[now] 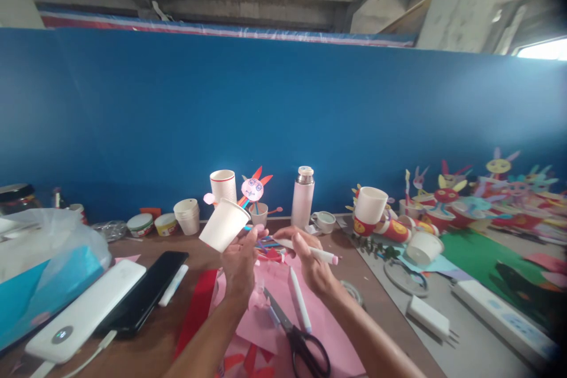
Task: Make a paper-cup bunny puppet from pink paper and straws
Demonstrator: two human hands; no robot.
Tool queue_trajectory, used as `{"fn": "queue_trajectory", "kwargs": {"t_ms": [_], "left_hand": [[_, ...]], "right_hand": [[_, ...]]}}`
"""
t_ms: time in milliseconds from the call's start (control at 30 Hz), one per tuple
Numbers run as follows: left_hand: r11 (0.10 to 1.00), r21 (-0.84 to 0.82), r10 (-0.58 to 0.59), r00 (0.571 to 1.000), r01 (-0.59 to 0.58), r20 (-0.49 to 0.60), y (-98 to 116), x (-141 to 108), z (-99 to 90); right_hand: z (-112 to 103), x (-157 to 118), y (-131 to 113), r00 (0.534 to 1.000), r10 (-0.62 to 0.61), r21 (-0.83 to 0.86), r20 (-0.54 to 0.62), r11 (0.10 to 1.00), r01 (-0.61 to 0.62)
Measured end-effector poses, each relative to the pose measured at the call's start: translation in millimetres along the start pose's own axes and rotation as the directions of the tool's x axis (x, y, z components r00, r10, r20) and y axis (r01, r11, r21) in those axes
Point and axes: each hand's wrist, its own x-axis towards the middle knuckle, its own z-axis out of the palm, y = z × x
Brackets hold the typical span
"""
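Observation:
In the head view, my left hand (240,263) is closed round the side of a white paper cup (224,225), which is tilted over to the left. My right hand (309,260) grips a white marker (322,255) with a pink end, pointing toward the cup. A small pink piece (260,229) shows at my left fingertips. Below the hands, black-handled scissors (295,331) and another white marker (300,300) lie on pink paper (341,339). Behind the cup stand stacked cups (222,185) and a cup with a pink paper face (252,189).
A power bank (88,310) and black phone (144,292) lie on the left. At the back stands a pink flask (303,198). On the right are decorated paper cups (443,212), a tape roll (405,277), a charger (428,318) and a power strip (500,319). A blue partition (266,106) rises behind.

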Motion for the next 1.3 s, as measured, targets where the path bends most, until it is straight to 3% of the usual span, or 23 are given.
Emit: {"fn": "queue_trajectory", "kwargs": {"t_ms": [333, 1000, 1300], "left_hand": [[0.999, -0.031, -0.009, 0.999, 0.010, 0.053, -3, -6, 3.5], [0.995, -0.087, -0.047, 0.996, 0.053, 0.071, -8, -6, 4.9], [0.996, -0.073, -0.035, 0.994, 0.042, 0.105, -7, 0, 0.9]], "right_hand": [[16, -4, 15, 0.996, -0.014, -0.294, -0.092, 0.956, -0.014], [8, 1, 3, 0.995, -0.016, -0.345, -0.097, 0.938, -0.019], [7, 1, 19, 0.982, -0.077, -0.294, -0.172, 0.955, 0.024]]}}
